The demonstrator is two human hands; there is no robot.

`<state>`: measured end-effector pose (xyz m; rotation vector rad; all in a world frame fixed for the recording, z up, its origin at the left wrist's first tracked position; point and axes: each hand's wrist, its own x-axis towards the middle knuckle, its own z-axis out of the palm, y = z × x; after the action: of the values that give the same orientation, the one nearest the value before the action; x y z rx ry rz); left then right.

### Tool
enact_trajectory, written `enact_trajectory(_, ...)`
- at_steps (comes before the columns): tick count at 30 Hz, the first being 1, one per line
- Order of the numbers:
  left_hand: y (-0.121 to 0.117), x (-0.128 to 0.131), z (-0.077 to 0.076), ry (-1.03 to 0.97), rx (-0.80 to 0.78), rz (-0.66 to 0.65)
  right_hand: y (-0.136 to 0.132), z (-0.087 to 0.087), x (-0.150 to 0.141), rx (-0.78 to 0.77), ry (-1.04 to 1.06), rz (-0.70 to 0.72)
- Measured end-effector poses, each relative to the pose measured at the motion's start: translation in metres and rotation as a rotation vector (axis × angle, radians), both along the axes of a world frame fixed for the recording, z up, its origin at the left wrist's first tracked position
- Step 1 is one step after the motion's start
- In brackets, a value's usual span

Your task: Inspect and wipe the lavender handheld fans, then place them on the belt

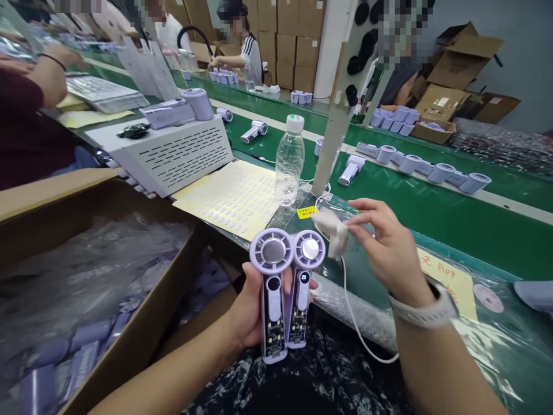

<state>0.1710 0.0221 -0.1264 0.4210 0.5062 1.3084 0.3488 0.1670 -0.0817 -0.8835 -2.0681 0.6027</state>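
Two lilac handheld fans, a nearer one [272, 294] and another beside it [302, 288], stand upright side by side in my left hand [247, 305]. Their round heads have silver centres, and circuit boards show in the handles. The right fan's small display is lit. With its fingertips pinched, my right hand [382, 242] holds a crumpled white tissue [332, 227] by its edge, to the right of the fan heads. Behind the tissue runs a white cable [351, 317], hanging down over the table edge.
A plastic bottle [289, 164] stands beside a yellow sticker sheet [228, 199] and a white slotted box [173, 153]. At left is a carton [142, 346] with lilac fans under plastic. More fans [408, 163] lie along the green conveyor [453, 213]. Other people sit around the line.
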Motion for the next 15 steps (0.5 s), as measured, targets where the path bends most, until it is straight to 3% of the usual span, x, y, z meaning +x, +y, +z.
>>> enact_trajectory(4, 0.009, 0.004, -0.001, -0.002, 0.081, -0.087, -0.033, 0.007, -0.004, -0.478, 0.245, 0.361)
enact_trajectory(6, 0.011, 0.007, -0.005, 0.025, 0.103, -0.100, -0.041, 0.001, -0.011, -0.680, 0.305, 0.416)
enact_trajectory(9, 0.010, 0.010, -0.012, 0.020, 0.101, -0.099, -0.044, -0.006, -0.019, -0.875, 0.280, 0.394)
enact_trajectory(12, 0.007, 0.009, -0.014, -0.012, 0.098, -0.098, -0.043, -0.008, -0.022, -0.862, 0.231, 0.325)
enact_trajectory(15, 0.004, 0.007, -0.011, -0.027, 0.054, -0.107, -0.032, -0.007, -0.020, -0.590, 0.109, 0.277)
